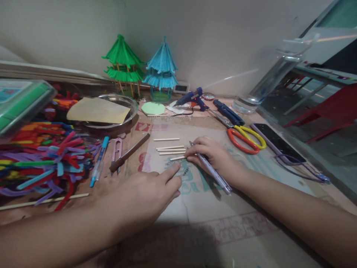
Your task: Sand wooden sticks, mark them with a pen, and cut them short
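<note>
My right hand [213, 154] rests on the cardboard sheet [251, 208] and grips a pale pen [212, 169], while its fingertips touch the nearest of several short wooden sticks [170, 149]. My left hand [152, 191] lies on the cardboard just below those sticks, index finger pointing at them, the other fingers curled, nothing in it.
A heap of coloured pipe cleaners [41, 160] fills the left, with a blue pen [99, 162], thread snips [117, 150] and a brown knife [129, 152] beside it. Behind stand green [122, 61] and blue [161, 67] pagoda models, a glue gun [192, 98], scissors [242, 136], a phone [276, 143].
</note>
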The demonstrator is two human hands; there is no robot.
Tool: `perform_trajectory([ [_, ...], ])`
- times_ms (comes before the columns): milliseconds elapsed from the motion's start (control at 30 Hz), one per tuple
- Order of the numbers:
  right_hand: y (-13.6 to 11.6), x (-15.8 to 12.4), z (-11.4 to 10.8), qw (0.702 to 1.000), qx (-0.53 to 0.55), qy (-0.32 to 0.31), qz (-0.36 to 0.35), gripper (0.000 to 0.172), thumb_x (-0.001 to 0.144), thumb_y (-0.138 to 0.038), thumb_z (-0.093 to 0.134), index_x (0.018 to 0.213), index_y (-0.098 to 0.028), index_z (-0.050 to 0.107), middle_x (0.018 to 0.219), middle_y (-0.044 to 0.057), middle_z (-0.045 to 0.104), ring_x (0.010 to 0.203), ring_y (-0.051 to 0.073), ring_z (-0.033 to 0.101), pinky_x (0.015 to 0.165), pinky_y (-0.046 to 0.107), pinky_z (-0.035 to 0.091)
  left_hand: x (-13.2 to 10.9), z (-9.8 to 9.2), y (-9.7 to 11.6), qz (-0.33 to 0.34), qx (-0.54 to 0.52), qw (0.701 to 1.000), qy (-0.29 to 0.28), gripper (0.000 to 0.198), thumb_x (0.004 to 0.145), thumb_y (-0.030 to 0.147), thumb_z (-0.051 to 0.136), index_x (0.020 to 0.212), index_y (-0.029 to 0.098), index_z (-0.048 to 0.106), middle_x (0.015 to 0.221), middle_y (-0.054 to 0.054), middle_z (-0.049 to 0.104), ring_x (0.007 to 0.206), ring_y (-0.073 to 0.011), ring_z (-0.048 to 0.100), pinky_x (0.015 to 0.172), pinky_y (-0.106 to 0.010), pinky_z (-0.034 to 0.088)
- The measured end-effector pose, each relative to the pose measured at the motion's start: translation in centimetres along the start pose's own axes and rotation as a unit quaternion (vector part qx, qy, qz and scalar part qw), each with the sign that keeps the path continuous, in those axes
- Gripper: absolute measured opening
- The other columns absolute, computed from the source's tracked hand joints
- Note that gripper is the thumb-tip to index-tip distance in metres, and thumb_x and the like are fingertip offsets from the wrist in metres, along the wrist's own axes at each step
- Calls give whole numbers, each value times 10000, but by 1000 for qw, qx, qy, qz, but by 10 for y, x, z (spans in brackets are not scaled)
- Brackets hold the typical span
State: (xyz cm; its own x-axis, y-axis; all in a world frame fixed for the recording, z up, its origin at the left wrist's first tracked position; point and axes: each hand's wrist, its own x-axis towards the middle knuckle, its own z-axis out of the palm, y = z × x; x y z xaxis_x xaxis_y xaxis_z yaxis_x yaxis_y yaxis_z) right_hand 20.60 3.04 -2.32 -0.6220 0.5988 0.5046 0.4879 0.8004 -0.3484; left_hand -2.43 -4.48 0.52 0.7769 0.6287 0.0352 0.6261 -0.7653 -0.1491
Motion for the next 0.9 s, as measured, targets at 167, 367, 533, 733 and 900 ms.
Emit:
perform_trajectory([
  [167,-2,-3,-4,999,11,-44,7,126,944,-251,574,895,-195,677,814,39,628,757,161,582,672,275,444,-1,1,-2,2,-23,1000,3,179,925,188,448,1012,197,604,1372,-115,596,699,-207,724,538,-339,556],
  [367,-8,-2,-6,998,-6,-55,12,156,960,-251,546,921,-180,679,826,46,627,785,168,592,691,281,456,-3,3,1,-23,-16,998,-50,359,854,96,450,1165,203,596,1445,-131,527,657,-184,711,534,-309,526],
  [533,-10,2,-5,999,-6,-48,4,205,977,-235,505,917,-188,696,835,49,623,790,166,589,699,283,469,-3,8,0,-37,-64,997,-13,575,860,79,441,1422,202,438,1429,-145,541,843,-173,716,725,-292,547],
  [733,-10,1,-4,999,-23,-45,-13,201,963,-226,529,993,-178,722,849,62,617,790,174,584,690,288,468,0,0,3,-39,-25,997,-69,617,787,49,438,1384,197,479,1432,-146,538,666,-180,707,541,-298,521],
  [900,-8,-1,-2,998,-17,-60,-10,235,961,-204,522,1055,-217,738,839,48,596,789,174,573,686,285,455,0,0,6,-32,-3,996,-83,653,785,50,411,1426,176,426,1452,-168,510,644,-189,699,518,-312,518],
])
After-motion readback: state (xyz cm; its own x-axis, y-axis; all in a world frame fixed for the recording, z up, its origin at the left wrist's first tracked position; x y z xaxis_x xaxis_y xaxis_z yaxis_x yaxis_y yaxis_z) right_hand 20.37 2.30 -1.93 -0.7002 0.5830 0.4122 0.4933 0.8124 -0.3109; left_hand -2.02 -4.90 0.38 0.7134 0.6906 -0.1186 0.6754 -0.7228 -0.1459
